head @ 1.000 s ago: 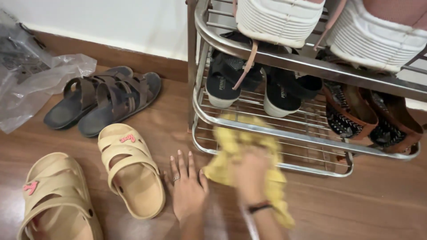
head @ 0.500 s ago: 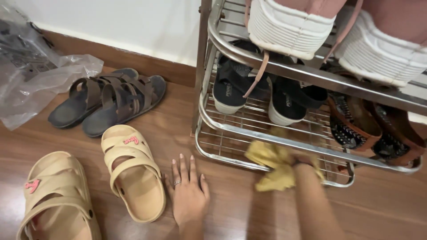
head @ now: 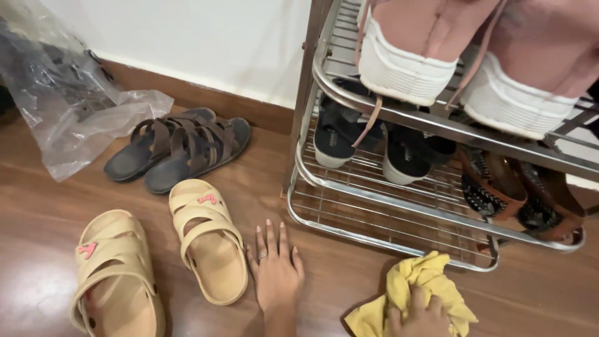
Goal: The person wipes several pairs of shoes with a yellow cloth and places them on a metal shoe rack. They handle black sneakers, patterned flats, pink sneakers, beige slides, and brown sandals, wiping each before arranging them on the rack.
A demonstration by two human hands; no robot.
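Observation:
My right hand (head: 419,317) grips a crumpled yellow cloth (head: 418,284) on the wooden floor, just in front of the bottom rail of a metal shoe rack (head: 387,228). Palm down, my left hand (head: 276,273) rests flat on the floor with fingers spread, a ring on one finger. It lies between the rack and a pair of beige strapped sandals (head: 209,240). The rack's bottom wire shelf is bare at its front.
Dark brown sandals (head: 181,146) lie by the wall skirting. A clear plastic bag (head: 68,100) sits at the far left. On the rack are black slip-on shoes (head: 374,140), patterned brown sandals (head: 518,193) and pink sneakers with white soles (head: 474,62).
My right hand has pulled the yellow cloth off the rack's bottom shelf, rightwards then down onto the floor. The left hand has stayed flat. The camera view has shifted.

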